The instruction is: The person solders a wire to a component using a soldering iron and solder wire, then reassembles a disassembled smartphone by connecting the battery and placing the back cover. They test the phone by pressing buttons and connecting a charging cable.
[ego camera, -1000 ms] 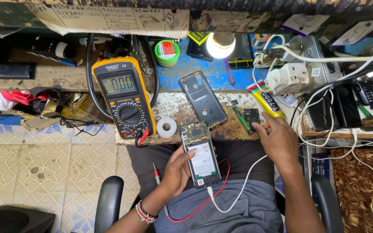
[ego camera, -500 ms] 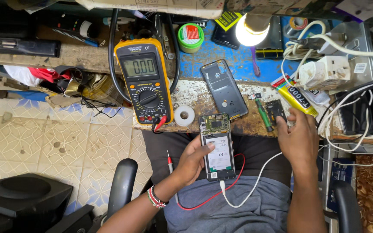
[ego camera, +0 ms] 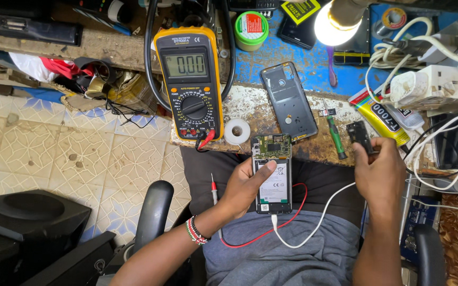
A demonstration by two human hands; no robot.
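Opened phone [ego camera: 273,180] cradled in left hand [ego camera: 245,185]; right hand [ego camera: 380,172] pinching black part [ego camera: 360,135].

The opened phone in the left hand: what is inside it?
Inside the opened phone, a green circuit board sits above a white-labelled battery. The left hand covers its left edge.

A phone repair workshop: a worn, scarred tabletop [ego camera: 261,108] across the upper frame carries a yellow multimeter [ego camera: 191,79], solder wire [ego camera: 237,131], a glue tube [ego camera: 380,116], a phone back cover [ego camera: 290,100], a screwdriver [ego camera: 337,139] and tangled cables [ego camera: 441,53] under a bare lamp [ego camera: 332,24].
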